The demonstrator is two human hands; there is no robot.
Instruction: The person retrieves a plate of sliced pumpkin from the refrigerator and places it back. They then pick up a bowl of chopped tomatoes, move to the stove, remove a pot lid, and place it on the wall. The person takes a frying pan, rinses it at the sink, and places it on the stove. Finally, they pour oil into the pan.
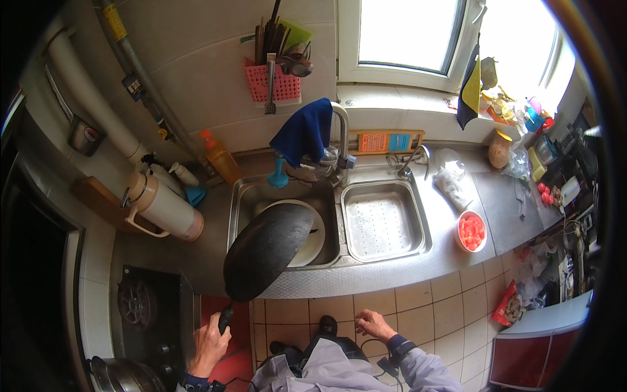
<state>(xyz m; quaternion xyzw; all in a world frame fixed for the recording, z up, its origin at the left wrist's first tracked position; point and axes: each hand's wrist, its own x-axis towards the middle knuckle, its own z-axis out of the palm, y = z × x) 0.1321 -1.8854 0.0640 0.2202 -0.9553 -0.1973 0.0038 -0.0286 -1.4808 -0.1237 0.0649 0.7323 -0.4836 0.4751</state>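
My left hand point(210, 343) is closed around the handle of a black wok point(269, 250). The wok is tilted over the left sink basin point(333, 245), its dark underside towards me, and hides part of a pale round colander point(313, 247) in that basin. Away from the counter, above the tiled floor, my right hand point(374, 324) has its fingers loosely curled and nothing visible in it. A blue cloth point(306, 132) hangs over the curved faucet point(345, 127) behind the basins. To the right is the perforated right sink basin point(384, 220).
A bowl of cut red pieces point(471, 231) sits near the counter's front edge. At left stand a vacuum flask point(164, 208) and an orange pump bottle point(220, 157). A gas stove point(147, 308) and a pot point(125, 375) are at lower left.
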